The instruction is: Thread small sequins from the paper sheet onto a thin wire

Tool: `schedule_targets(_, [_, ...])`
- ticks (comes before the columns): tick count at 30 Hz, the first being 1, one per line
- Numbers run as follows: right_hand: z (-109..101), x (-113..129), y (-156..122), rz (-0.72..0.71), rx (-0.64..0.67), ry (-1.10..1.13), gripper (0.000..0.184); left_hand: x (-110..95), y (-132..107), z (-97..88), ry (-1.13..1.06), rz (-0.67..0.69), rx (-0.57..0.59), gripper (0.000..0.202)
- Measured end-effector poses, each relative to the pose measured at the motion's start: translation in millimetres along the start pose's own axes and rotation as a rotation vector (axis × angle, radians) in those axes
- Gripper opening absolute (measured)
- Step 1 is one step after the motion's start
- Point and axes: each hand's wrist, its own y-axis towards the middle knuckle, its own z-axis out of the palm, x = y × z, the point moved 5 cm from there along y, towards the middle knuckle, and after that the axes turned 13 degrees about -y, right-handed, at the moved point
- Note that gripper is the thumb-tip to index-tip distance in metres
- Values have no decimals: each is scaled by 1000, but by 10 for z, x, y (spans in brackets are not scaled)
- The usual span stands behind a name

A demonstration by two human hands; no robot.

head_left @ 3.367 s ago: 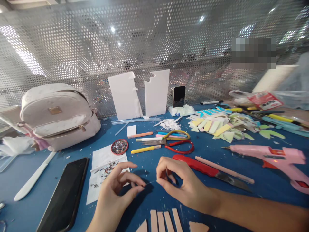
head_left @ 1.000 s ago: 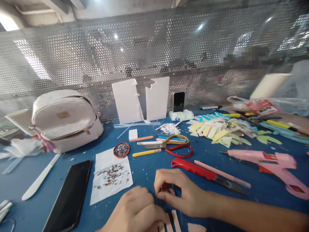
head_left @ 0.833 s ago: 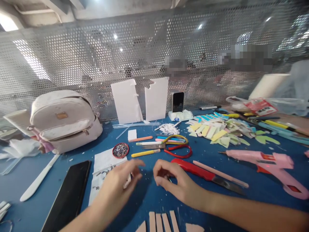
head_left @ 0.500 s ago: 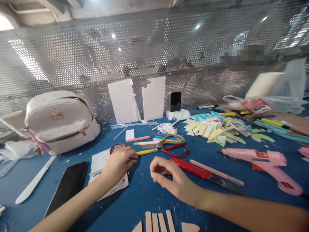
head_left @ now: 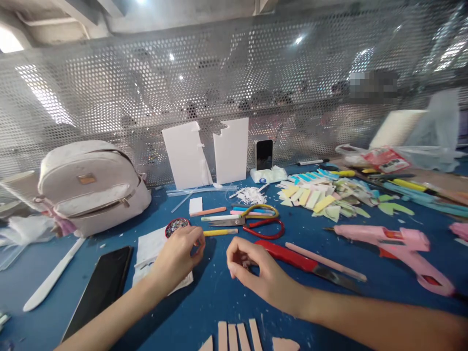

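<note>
My left hand (head_left: 182,249) hovers over a white paper sheet (head_left: 149,246), its fingers curled into a pinch; anything between them is too small or hidden to see. Just behind it sits a small red round dish (head_left: 177,226) of glittery bits, with a yellow pen (head_left: 221,232) near the fingertips. My right hand (head_left: 256,268) is curled with thumb and forefinger close together, and its palm side is hidden. Beyond it lie a red-handled cutter (head_left: 288,256), a pale pink pen (head_left: 325,262) and scissors (head_left: 261,222). Pale pink strips (head_left: 234,336) rest at the near edge.
A pink glue gun (head_left: 391,239) lies right. Cut paper pieces (head_left: 321,195) are heaped behind it. At left are a black phone (head_left: 100,287), a white knife-shaped tool (head_left: 54,275) and a white backpack (head_left: 91,190). Two white boards (head_left: 231,151) lean on the perforated metal screen (head_left: 146,97).
My left hand has drawn slightly left and nearer, its fingertips closing together. My right hand keeps nearly the same curled pose. The whole view has shifted a little.
</note>
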Motion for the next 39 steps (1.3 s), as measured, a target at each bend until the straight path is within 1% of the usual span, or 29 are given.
schedule_targets(2, [-9, 21, -11, -16, -11, -17, 10, -66, -124, 20, -93, -24, -29, 20])
schedule_targets(4, [-18, 34, -19, -36, -35, -49, 9, -131, -257, 85, -191, -49, -42, 18])
schedule_targets(6, [-20, 31, -26, -54, -63, -89, 10, -147, -369, 166, -450, -118, -83, 16])
schedule_targets(8, [-18, 24, -37, -94, -105, -115, 11, -132, -444, 241, -588, -177, -120, 12])
schedule_targets(10, [-17, 31, -57, -177, -154, -141, 13, -96, -484, 288, -701, -208, -148, 11])
schedule_targets(12, [-9, 64, -86, -304, -196, -220, 17, -56, -509, 295, -776, -211, -178, 15])
schedule_targets(13, [1, 92, -104, -382, -205, -282, 19, -39, -520, 286, -793, -205, -195, 18])
schedule_targets(15, [3, 133, -134, -482, -244, -392, 22, -17, -545, 263, -801, -190, -222, 22])
schedule_targets(17, [-2, 155, -149, -513, -263, -438, 23, -8, -566, 251, -799, -180, -228, 23])
schedule_targets(26, [35, 139, -163, -466, -251, -393, 22, 17, -589, 289, -799, -168, -165, 29])
schedule_targets(34, [35, 135, -148, -477, -230, -366, 23, 27, -577, 309, -789, -164, -150, 31])
schedule_targets(39, [33, 137, -127, -440, -213, -382, 20, 19, -590, 297, -796, -165, -148, 30])
